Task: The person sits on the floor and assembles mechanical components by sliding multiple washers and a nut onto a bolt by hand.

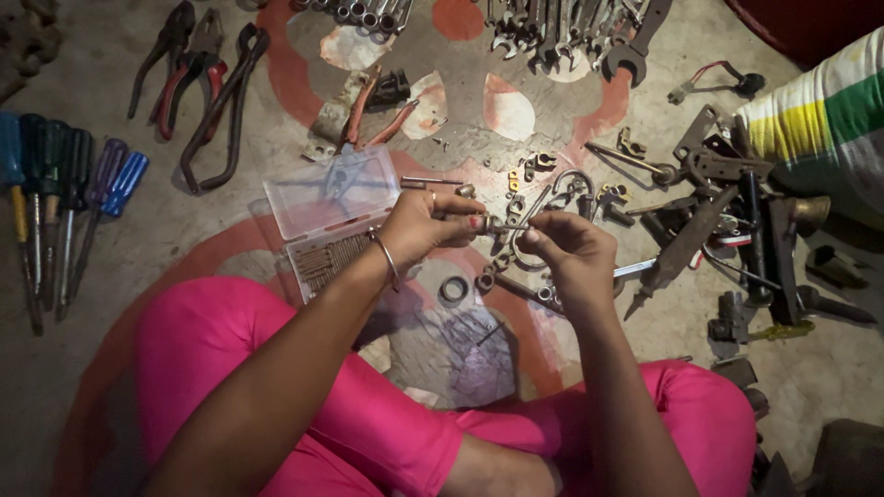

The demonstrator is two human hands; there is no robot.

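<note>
My left hand point(425, 223) and my right hand point(564, 247) meet above the floor, and together they pinch a small metal part point(505, 224) between their fingertips. The left wrist wears a thin bangle. Just left of my left hand lies an open clear plastic case point(330, 191) with rows of thin metal bits in its lower half. A metal ring point(453, 290) and small nuts lie on the floor beneath my hands. My legs in pink trousers point(368, 405) are crossed below.
Screwdrivers point(64, 198) lie in a row at the left; pliers and cutters point(198, 78) at upper left. Spanners point(562, 32) are spread at the top. Dark metal parts and tools point(737, 221) are piled at the right, beside a striped cloth point(829, 124).
</note>
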